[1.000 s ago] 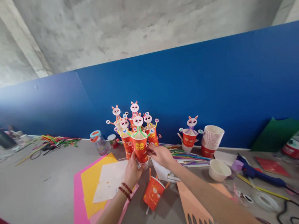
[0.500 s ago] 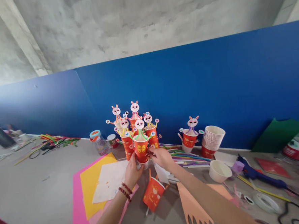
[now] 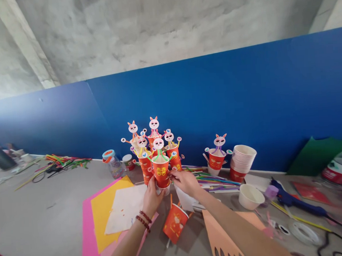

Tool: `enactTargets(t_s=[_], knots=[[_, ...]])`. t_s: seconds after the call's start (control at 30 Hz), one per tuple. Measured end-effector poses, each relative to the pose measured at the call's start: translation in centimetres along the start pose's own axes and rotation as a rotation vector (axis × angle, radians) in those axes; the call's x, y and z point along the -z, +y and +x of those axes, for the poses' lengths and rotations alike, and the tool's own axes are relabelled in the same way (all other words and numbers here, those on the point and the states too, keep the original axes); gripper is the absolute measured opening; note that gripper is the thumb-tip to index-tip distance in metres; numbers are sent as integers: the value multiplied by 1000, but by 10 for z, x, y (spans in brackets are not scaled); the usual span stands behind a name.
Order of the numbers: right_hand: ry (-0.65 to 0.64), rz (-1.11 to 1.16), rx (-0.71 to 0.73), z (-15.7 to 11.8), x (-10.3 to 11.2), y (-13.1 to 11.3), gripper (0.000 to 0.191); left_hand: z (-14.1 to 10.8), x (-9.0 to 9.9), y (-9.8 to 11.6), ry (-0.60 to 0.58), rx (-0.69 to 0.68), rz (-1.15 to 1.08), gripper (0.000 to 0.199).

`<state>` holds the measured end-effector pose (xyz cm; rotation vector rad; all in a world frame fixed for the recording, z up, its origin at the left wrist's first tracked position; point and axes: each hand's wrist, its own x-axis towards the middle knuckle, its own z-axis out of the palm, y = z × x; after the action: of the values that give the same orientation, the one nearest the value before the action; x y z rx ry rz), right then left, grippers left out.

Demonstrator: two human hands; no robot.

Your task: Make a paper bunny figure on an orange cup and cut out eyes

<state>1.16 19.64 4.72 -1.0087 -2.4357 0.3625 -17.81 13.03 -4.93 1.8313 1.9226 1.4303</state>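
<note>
This looks like a craft workshop. The tabletop [image 3: 57, 212] is spread with coloured paper [image 3: 100, 221], pipe cleaners [image 3: 68, 160], a corded glue gun [image 3: 301, 205], a roll of tape [image 3: 295, 225] and a stack of paper cups [image 3: 244, 158], with rabbit-headed cups [image 3: 161, 170] among them. Bare, unpainted concrete [image 3: 153, 24] above a plain blue panel [image 3: 215, 94] gives the room a rough, unfinished look rather than a homely one.
</note>
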Motion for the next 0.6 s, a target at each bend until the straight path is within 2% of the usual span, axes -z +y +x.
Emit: enactTargets(t_s=[0.2,0.33,0.6], knots=[[85,105,33,-11,15,4,22,-4,1,1,11,-7,-8,61],[140,165,11,-20,31,6,28,-5,1,4,14,-13,-13,57],[208,433,-44,-49,51,13,29,-3,-1,3,41,-21,8,49]])
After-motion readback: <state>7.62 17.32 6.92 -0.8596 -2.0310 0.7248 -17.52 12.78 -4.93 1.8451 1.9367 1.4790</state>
